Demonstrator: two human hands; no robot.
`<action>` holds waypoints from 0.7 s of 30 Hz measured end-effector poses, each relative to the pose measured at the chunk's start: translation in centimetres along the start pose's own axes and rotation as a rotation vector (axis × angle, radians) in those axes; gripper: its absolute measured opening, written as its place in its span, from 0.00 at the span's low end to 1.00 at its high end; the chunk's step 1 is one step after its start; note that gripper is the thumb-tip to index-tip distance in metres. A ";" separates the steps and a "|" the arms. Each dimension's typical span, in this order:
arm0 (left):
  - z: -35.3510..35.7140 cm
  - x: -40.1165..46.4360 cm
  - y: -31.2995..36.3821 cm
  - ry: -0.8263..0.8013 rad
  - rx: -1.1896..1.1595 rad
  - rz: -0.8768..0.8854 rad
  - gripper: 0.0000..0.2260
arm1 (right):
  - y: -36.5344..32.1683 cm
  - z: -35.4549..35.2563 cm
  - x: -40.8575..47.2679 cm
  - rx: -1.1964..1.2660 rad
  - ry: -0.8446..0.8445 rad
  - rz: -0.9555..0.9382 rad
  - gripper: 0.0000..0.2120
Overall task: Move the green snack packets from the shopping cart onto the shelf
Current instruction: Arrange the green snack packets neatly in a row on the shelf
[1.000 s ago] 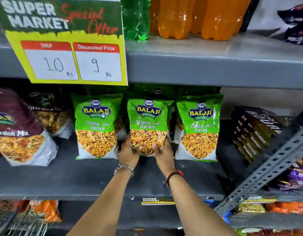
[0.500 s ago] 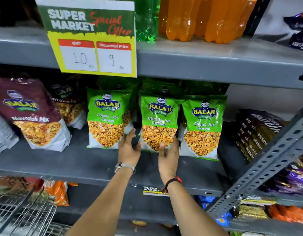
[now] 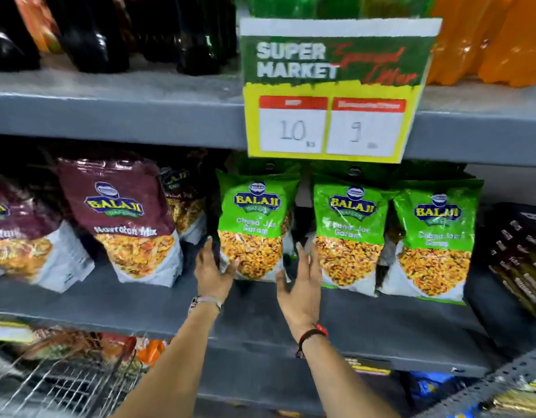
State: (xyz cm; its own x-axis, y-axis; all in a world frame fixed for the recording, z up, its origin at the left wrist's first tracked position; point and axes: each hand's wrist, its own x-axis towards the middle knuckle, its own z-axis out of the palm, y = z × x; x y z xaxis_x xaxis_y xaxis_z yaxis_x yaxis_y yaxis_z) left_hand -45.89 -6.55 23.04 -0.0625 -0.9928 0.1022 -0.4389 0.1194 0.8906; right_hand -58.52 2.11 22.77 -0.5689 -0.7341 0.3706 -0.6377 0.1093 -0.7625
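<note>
Three green snack packets stand upright in a row on the grey middle shelf (image 3: 134,303): a left one (image 3: 254,218), a middle one (image 3: 349,230) and a right one (image 3: 435,236), with more green packets dimly behind them. My left hand (image 3: 214,268) grips the left packet's lower left edge, thumb on its front. My right hand (image 3: 303,282) is spread flat at that packet's lower right corner, in the gap before the middle packet, with its thumb touching the packet's bottom. The wire shopping cart (image 3: 64,384) shows at the bottom left; its contents are blurred.
Maroon snack packets (image 3: 122,212) lean on the shelf to the left. Dark biscuit packs (image 3: 520,257) lie at the right. A price sign (image 3: 333,86) hangs from the upper shelf, which carries dark, green and orange bottles. A slotted metal post (image 3: 517,378) crosses the bottom right.
Both hands have left the middle green packet and shifted left to the left green packet. The view has swung left and closer, bringing the cart and maroon packets further in.
</note>
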 end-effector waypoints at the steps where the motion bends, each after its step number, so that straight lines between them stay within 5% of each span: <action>1: 0.2 0.7 -0.8 -0.061 -0.036 0.004 0.45 | -0.2 0.7 0.0 -0.038 0.015 -0.011 0.30; 8: 1.0 1.5 -1.0 -0.250 -0.341 0.130 0.51 | -0.7 3.1 0.9 0.182 -0.181 0.148 0.34; 14: 2.2 1.0 0.2 -0.191 -0.217 0.059 0.29 | -0.5 1.6 1.4 0.279 -0.142 0.170 0.31; 21: 2.6 1.1 0.1 -0.192 -0.160 0.048 0.29 | 0.8 -0.2 1.9 0.179 -0.239 0.160 0.34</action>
State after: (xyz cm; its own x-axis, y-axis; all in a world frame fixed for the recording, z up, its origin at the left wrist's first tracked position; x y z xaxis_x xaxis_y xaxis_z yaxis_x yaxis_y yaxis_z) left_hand -48.37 -7.55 22.06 -0.2555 -0.9640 0.0741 -0.2850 0.1483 0.9470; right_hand -60.19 0.95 22.90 -0.5032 -0.8557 0.1205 -0.4368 0.1315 -0.8899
